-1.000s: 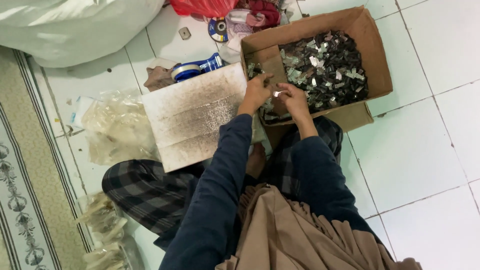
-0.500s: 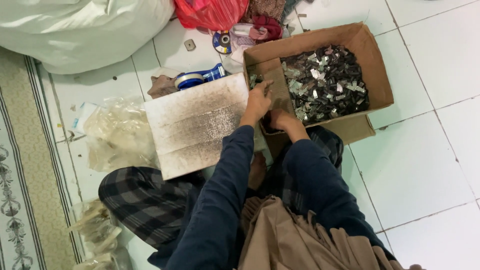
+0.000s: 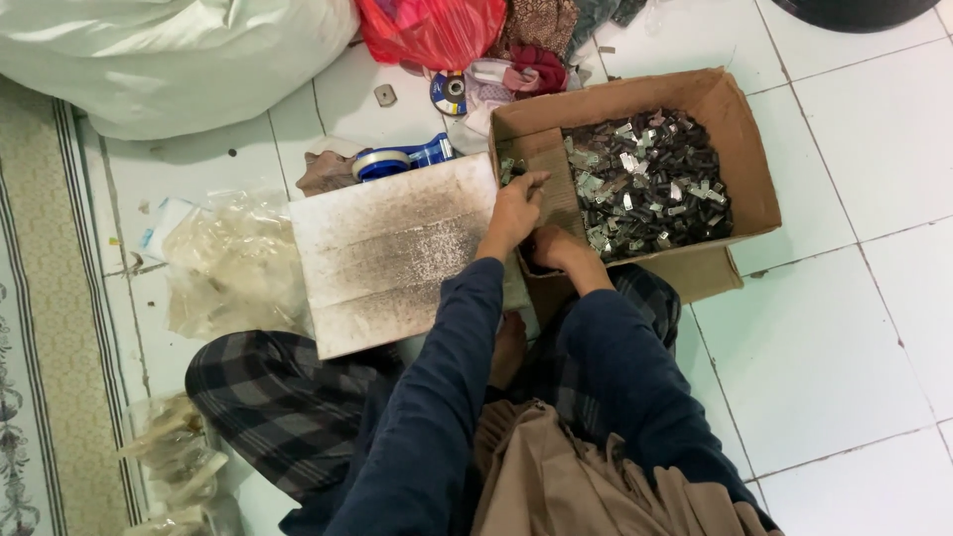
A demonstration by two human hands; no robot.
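A brown cardboard box (image 3: pixel 745 159) on the white tiled floor holds a heap of several small grey metal pieces (image 3: pixel 650 184). My left hand (image 3: pixel 514 210) reaches over the box's inner flap (image 3: pixel 556 179), its fingertips pinched together near a few loose pieces (image 3: pixel 510 169). Just below it, my right hand (image 3: pixel 558 248) rests curled at the box's near left corner, with its fingers hidden. A dirty white board (image 3: pixel 392 253) lies across my lap, left of both hands. Both arms wear dark blue sleeves.
A big white sack (image 3: pixel 189 60) and a red plastic bag (image 3: pixel 427 30) lie at the back. A blue tape dispenser (image 3: pixel 397 159), a grinding disc (image 3: pixel 449 94) and cloths sit behind the board. Clear plastic bags (image 3: pixel 233 263) lie left, beside a patterned rug (image 3: pixel 40 347).
My hands have parted: the left moved up to the box flap and the right dropped to the box's near corner. The camera view shifted slightly.
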